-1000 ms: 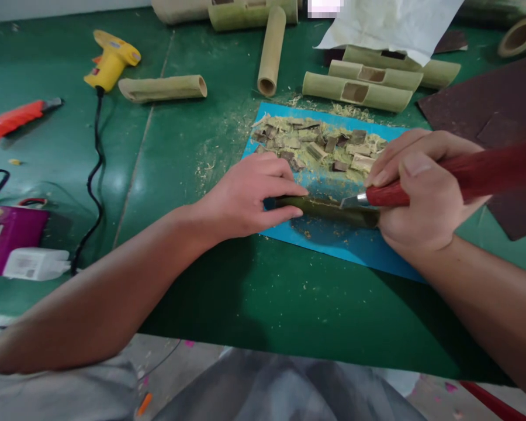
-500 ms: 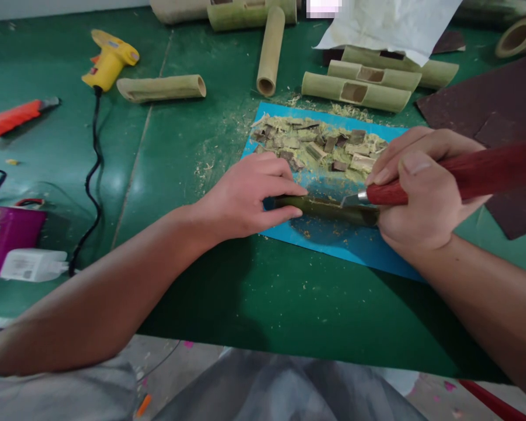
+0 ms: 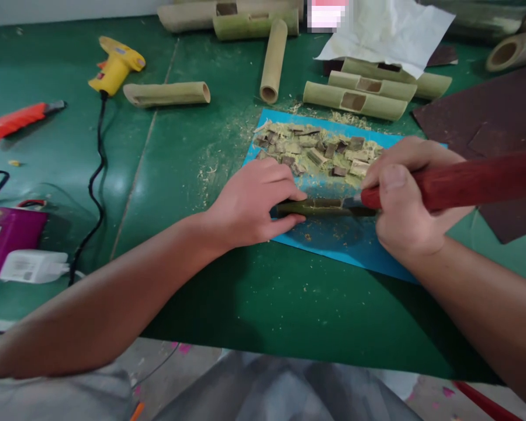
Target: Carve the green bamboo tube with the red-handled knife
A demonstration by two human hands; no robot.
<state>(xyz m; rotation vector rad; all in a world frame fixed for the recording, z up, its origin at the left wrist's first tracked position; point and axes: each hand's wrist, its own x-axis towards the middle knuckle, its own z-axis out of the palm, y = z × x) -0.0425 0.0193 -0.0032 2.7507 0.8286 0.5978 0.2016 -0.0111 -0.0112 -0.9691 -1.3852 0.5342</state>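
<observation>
My left hand (image 3: 263, 202) pinches the left end of a dark green bamboo tube (image 3: 312, 209) between thumb and fingers. The tube lies crosswise over a blue sheet (image 3: 355, 248), and a cut-out opening shows along its upper side. Closed around a red-handled carving knife (image 3: 464, 180), my right hand (image 3: 405, 202) is at the tube's right end. The short metal blade meets the right edge of the opening; its very tip is hard to make out. Bamboo chips and shavings (image 3: 319, 152) are heaped on the sheet behind the tube.
Several cut bamboo tubes (image 3: 355, 101) lie at the back, some notched, beneath white paper (image 3: 388, 35). A yellow glue gun (image 3: 118, 64), an orange utility knife (image 3: 15, 124) and a purple box (image 3: 15, 240) are on the left. Brown sheets (image 3: 504, 128) lie right.
The knife and my right hand have shifted slightly left, and the tube has rolled so its opening shows more. The left hand keeps its pinch. The whole view has tilted a little.
</observation>
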